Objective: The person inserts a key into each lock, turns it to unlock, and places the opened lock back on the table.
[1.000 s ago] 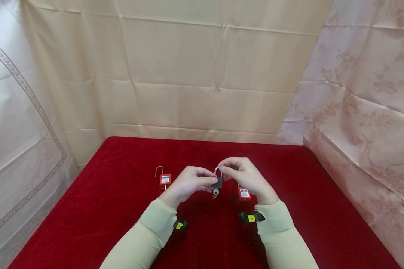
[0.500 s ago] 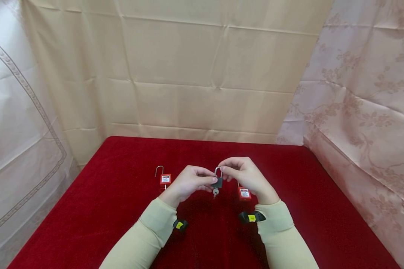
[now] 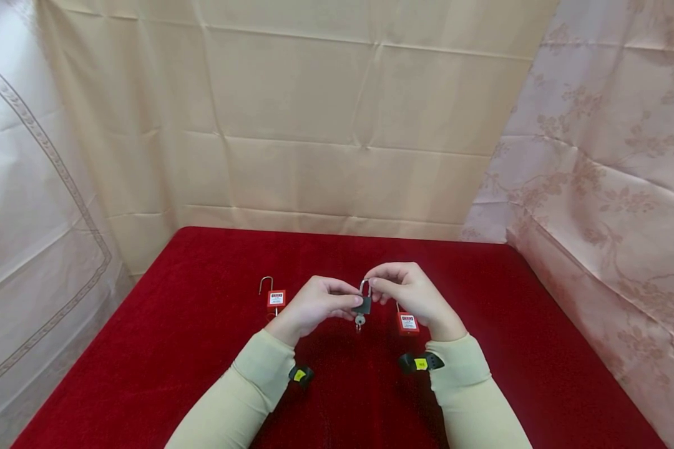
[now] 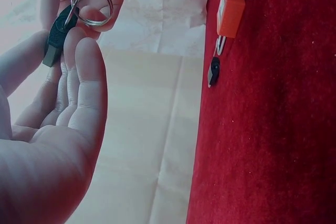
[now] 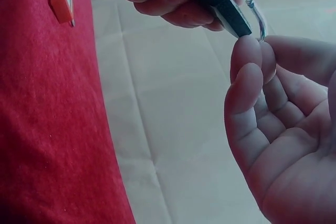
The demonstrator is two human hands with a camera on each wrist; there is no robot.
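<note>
In the head view, my left hand pinches the dark body of a small padlock between thumb and fingers. My right hand holds its metal shackle at the fingertips. The right wrist view shows one notched end of the shackle free of the padlock body. Keys hang below the body, and their ring is plain in the left wrist view. The padlock is held up above the red cloth.
A red padlock with its shackle raised lies left of the hands on the red-covered table. Another red padlock lies beneath the right hand, its shackle partly hidden. Beige curtain stands behind the table, patterned cloth at right.
The small padlock's shackle looks narrower now, turned a little relative to the body. The keys below have swung slightly. Both hands stay nearly where they were.
</note>
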